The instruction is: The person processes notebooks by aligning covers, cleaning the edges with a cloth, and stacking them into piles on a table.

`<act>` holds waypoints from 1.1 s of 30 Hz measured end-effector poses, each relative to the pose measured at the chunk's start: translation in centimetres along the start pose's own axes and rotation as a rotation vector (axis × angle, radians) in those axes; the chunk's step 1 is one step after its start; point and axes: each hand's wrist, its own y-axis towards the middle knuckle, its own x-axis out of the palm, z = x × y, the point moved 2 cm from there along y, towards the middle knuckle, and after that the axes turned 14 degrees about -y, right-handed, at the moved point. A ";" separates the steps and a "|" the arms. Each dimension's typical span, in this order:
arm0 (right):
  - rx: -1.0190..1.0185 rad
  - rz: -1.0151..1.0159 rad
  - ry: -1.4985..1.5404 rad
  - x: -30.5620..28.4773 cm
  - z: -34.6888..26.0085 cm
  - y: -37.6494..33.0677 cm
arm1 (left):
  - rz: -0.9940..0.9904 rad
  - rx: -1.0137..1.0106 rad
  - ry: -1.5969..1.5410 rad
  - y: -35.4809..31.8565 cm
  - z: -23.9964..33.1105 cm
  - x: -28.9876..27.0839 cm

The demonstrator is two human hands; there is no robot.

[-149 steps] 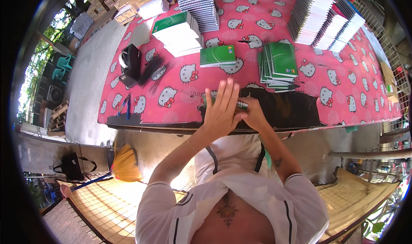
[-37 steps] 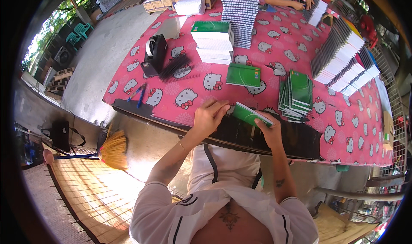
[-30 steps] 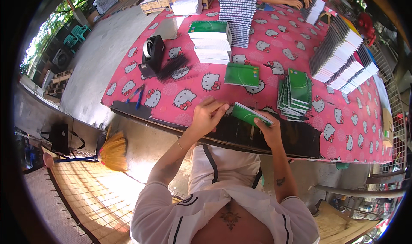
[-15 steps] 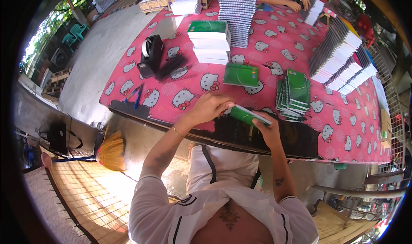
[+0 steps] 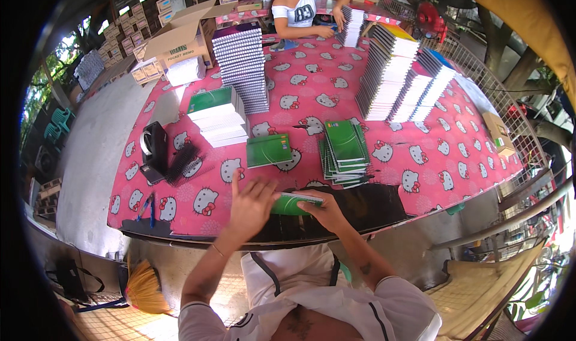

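At the table's near edge, my right hand point(image 5: 324, 210) grips a small green notebook point(image 5: 289, 205) by its right end, thumb on top. My left hand point(image 5: 255, 202) is at the notebook's left end, its fingers stretched out; whether they touch it I cannot tell. Just beyond, a green notebook point(image 5: 267, 151) lies flat. To its right is a short pile of green spiral notebooks point(image 5: 344, 146). On the left stands a stack of green-covered pads point(image 5: 216, 114) with white page edges, and no wire shows on their near sides.
Tall spiral notebook stacks stand at back left point(image 5: 241, 68) and right point(image 5: 387, 71). A black tape dispenser point(image 5: 155, 152) sits beside loose black binding coils point(image 5: 187, 164); pens point(image 5: 152, 212) lie near the left corner. Across the table, a person point(image 5: 297, 11) handles a notebook stack point(image 5: 351, 26).
My left hand has gone from pinching the notebook's left end to stretched fingers. The right hand keeps its grip. The view has tilted up, showing more of the far side.
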 end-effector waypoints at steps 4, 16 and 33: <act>0.013 -0.068 0.022 -0.4 -1.8 -0.2 | 0.068 0.202 0.071 0.6 -0.3 -1.6; 0.086 -0.007 0.140 1.7 -3.1 -1.0 | 0.102 0.064 0.378 -2.0 2.0 2.3; -0.104 -0.070 -0.161 2.5 0.3 -0.3 | 0.122 0.275 0.098 -2.0 -0.2 1.5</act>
